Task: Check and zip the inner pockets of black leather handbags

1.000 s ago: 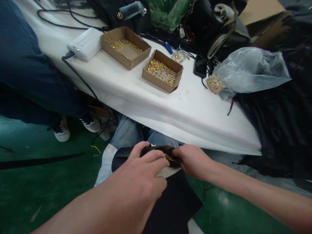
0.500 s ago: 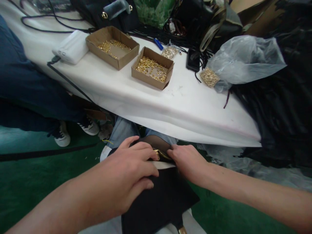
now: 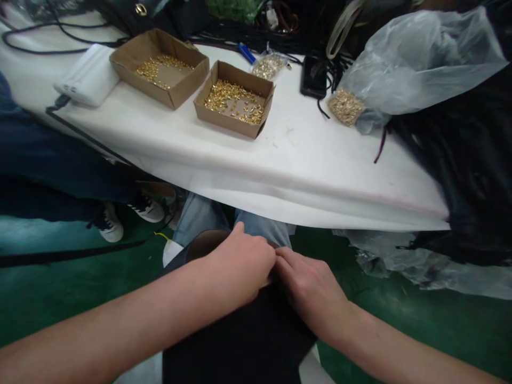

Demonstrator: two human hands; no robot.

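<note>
A black bag lies across the person's lap, below the near edge of the white table. Its opening is at the far side, where both hands meet, and its dark body spreads toward the near side, under the left forearm and left of the right one. The left hand is bent over the opening with its knuckles up; its fingertips are hidden, so I cannot tell what they pinch. The right hand sits just beside it, fingers curled together at the right end of the opening and touching the bag; its thumb is out of sight, so I cannot tell whether it pinches the edge. A brown curved flap shows on the far side of the left wrist.

On the table, beyond the hands, stand a small cardboard box and, farther left, a larger box, both holding small gold pieces. A white block with a cable is left of them. To the right lie a black phone and a clear plastic bag with gold-coloured bits in its left corner. Another person's legs are at the left.
</note>
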